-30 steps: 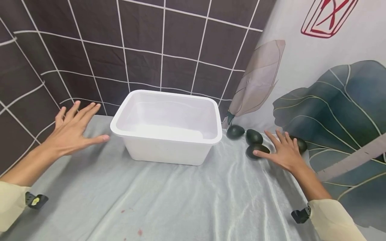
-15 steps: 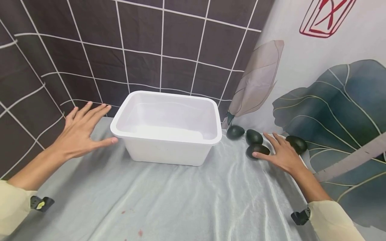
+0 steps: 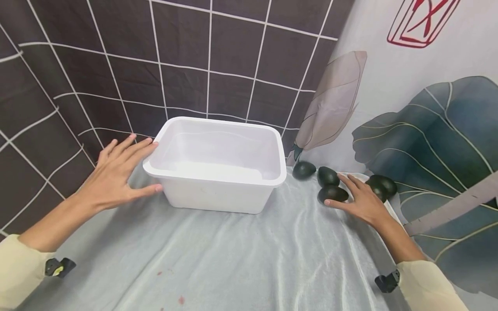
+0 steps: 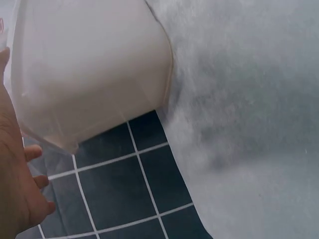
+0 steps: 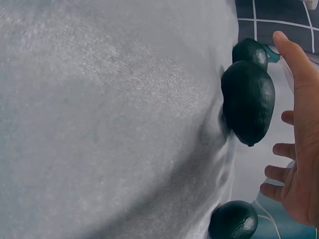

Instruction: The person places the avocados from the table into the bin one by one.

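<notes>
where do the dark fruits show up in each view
Head: dark fruits right of the white tub, on both sides of the right hand.
Left wrist: not in it.
Right wrist: two fruits upper right, one fruit lower right.
Shared landmark: the grey cloth, in all three.

Left hand point(image 3: 116, 175): just beside the tub's point(image 3: 214, 194) left end, its back facing up, fingers spread, thumb held apart and pointing toward the tub; whether it touches cannot be told.
Left arm point(image 3: 64, 218): slants in from the near left of the tub, bare below a pale sleeve point(image 3: 23, 270).
Right hand point(image 3: 359, 201): well to the right of the tub, fingers extended, thumb pointing toward the tub.
Right arm point(image 3: 402, 242): slants in from the tub's near right, likewise bare below its sleeve.
</notes>
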Demonstrator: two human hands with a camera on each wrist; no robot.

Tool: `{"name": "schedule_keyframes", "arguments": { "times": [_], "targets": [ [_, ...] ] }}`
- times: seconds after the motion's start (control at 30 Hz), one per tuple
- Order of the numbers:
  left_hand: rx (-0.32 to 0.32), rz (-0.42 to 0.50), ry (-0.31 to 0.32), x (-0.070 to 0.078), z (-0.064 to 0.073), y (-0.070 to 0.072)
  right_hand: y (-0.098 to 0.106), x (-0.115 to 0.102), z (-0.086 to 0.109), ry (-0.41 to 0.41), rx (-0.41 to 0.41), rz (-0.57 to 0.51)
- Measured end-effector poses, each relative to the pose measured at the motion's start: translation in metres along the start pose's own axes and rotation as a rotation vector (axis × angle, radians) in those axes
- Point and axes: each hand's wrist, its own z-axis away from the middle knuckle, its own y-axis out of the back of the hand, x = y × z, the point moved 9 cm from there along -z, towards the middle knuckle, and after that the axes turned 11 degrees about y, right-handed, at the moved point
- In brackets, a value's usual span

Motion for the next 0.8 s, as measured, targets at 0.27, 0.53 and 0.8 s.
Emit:
{"name": "schedule_keyframes", "arguments": {
  "times": [0.27, 0.53, 0.8],
  "targets": [
    [0.067, 0.033, -0.067, 0.023, 0.005, -0.005, -0.001, -0.002, 0.0, 0.017, 0.015, 0.001],
    [0.108, 0.033, -0.116, 0.046, 0.01, -0.015, -0.004, -0.004, 0.0, 0.041, 0.018, 0.001],
    [0.131, 0.027, -0.128, 0.058, 0.012, -0.02, -0.008, -0.009, 0.001, 0.045, 0.007, -0.018]
  ]
}}
